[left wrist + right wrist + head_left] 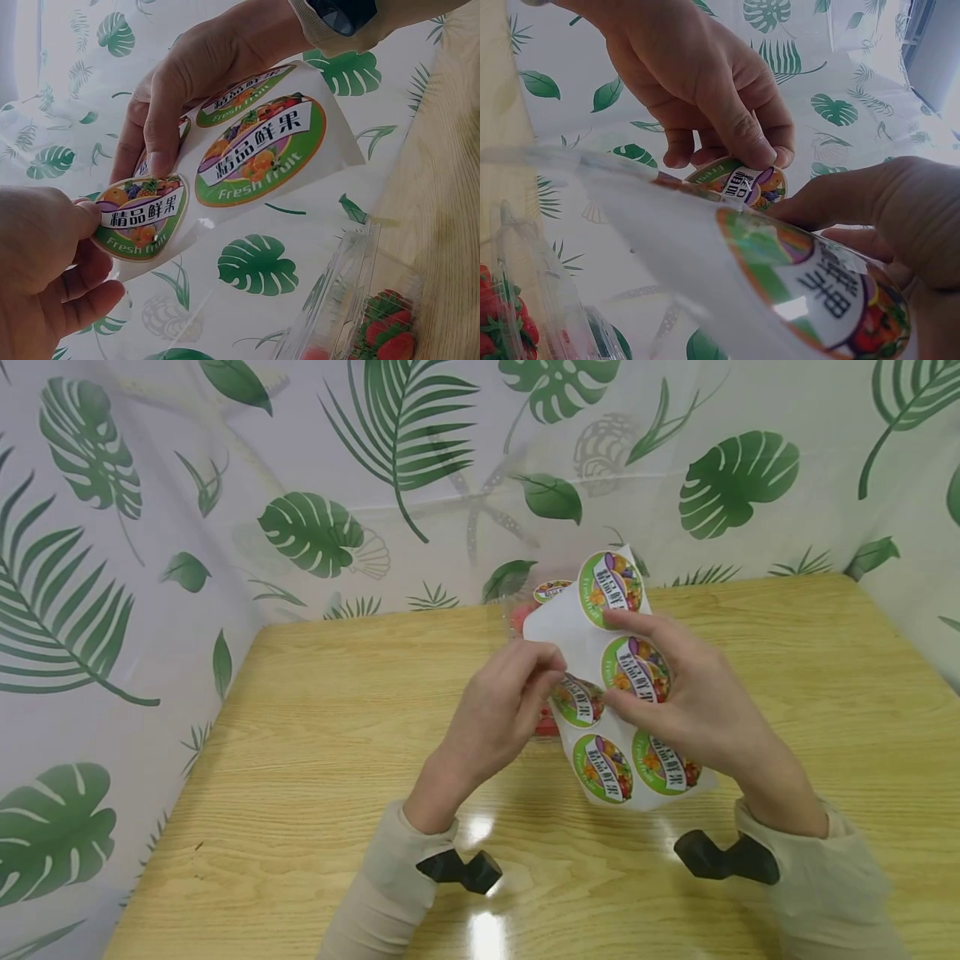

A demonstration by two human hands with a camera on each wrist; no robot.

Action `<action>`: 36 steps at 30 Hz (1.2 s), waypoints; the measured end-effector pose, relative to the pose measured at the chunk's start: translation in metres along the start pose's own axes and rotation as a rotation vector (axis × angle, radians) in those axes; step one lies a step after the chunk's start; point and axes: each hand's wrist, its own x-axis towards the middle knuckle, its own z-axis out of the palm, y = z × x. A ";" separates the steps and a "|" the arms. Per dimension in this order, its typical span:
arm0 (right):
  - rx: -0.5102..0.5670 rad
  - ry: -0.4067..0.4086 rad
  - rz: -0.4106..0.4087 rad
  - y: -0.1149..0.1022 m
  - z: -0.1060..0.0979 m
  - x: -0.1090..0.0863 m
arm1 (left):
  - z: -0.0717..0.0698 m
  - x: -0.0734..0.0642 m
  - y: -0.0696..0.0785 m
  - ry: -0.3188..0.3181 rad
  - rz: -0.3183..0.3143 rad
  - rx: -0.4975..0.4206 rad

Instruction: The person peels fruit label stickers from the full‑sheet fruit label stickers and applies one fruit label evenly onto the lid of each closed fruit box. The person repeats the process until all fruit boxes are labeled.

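My right hand (693, 693) holds a sheet of fruit stickers (562, 631) up over the table, thumb and fingers spread along its right side. The sheet is white, with several oval green labels reading "Fresh fruit" and a bare white patch at its upper left. Thumb and forefinger of my left hand (495, 706) pinch the edge of one oval sticker (142, 217). In the right wrist view that sticker (742, 184) stands up from the sheet's far edge under the left fingertips. The sheet bends toward the camera there and hides part of the right hand.
Behind the sheet sits a clear plastic box of strawberries (390, 330), mostly covered in the head view; a similar oval label (552, 590) shows at its back. The wooden table (337, 727) meets a leaf-print cloth (450, 560) at the back and left.
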 end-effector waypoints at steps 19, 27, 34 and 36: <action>0.032 0.010 0.063 0.003 -0.008 -0.003 | -0.003 0.003 -0.005 0.177 0.023 -0.095; 0.052 0.046 0.095 0.006 -0.018 -0.004 | -0.007 0.001 -0.008 0.198 0.003 -0.111; 0.050 0.090 0.119 0.010 -0.029 -0.005 | -0.014 -0.002 -0.014 0.228 -0.075 -0.136; 0.049 0.095 0.132 0.012 -0.030 -0.004 | -0.016 -0.002 -0.015 0.233 -0.086 -0.145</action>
